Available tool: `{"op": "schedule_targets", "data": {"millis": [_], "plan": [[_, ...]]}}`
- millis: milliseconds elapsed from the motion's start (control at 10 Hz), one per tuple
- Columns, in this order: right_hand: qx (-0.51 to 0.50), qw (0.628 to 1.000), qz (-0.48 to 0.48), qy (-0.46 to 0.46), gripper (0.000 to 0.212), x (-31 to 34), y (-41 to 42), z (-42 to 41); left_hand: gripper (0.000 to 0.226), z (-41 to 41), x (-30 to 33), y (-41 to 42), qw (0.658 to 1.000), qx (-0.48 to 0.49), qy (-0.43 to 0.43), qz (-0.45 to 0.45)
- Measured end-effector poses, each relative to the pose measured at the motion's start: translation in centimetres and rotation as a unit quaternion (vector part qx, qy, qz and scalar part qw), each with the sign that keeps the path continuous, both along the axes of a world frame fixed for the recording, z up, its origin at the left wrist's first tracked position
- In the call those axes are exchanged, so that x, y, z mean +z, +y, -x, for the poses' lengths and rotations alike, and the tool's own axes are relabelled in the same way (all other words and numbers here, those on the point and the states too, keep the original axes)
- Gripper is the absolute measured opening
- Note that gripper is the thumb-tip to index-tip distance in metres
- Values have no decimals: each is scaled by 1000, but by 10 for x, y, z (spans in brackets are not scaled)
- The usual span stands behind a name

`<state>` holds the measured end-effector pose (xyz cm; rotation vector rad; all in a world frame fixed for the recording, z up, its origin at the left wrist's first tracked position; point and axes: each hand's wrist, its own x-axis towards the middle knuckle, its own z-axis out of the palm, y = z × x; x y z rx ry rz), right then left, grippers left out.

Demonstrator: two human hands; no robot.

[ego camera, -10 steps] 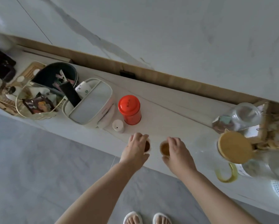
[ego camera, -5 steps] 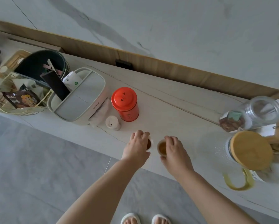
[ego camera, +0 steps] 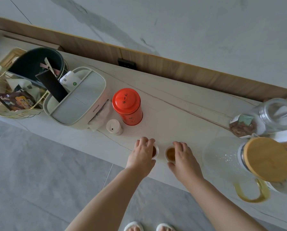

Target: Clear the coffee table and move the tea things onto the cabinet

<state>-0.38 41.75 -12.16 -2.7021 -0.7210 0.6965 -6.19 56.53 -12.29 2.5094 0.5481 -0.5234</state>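
Two small white tea cups with brown tea stand side by side near the front edge of the pale cabinet top (ego camera: 181, 114). My left hand (ego camera: 143, 155) is over the left cup (ego camera: 155, 151), fingers curled around its rim. My right hand (ego camera: 183, 157) grips the right cup (ego camera: 170, 154) the same way. Both cups appear to rest on the surface. A red tea tin (ego camera: 127, 106) stands upright just behind them, with a small white lidded jar (ego camera: 114, 127) at its left.
A grey-white tissue box (ego camera: 76, 102), a dark green bin (ego camera: 37, 64) and a gold wire basket of snacks (ego camera: 14, 100) crowd the left. At the right stand a glass pitcher with a wooden lid (ego camera: 266, 158) and a glass jar (ego camera: 279, 112). A wooden strip (ego camera: 172, 67) backs the top.
Both hands have sunk slightly with the cups, down to the cabinet top. The view has shifted a little to the right and closer.
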Motion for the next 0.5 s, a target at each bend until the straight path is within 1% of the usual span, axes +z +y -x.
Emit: {"op": "schedule_targets", "data": {"millis": [100,200,300,400,500], "plan": [[3,1000,5,5,75,1,-1,0,74,-1,0,-1,1000,-8,5,-5],[9,1000,17,12,87,9,-3,-1,86,2,8,-2,1000,-18,23,-5],[13,999,30,6,86,31,-10,0,92,10,31,-5,999,-15,41,-10],[14,999,30,-4,80,70,-15,-1,88,18,70,-5,1000,4,23,-10],[13,999,26,-21,80,126,-14,-8,79,15,130,-6,999,14,-20,-35]]}}
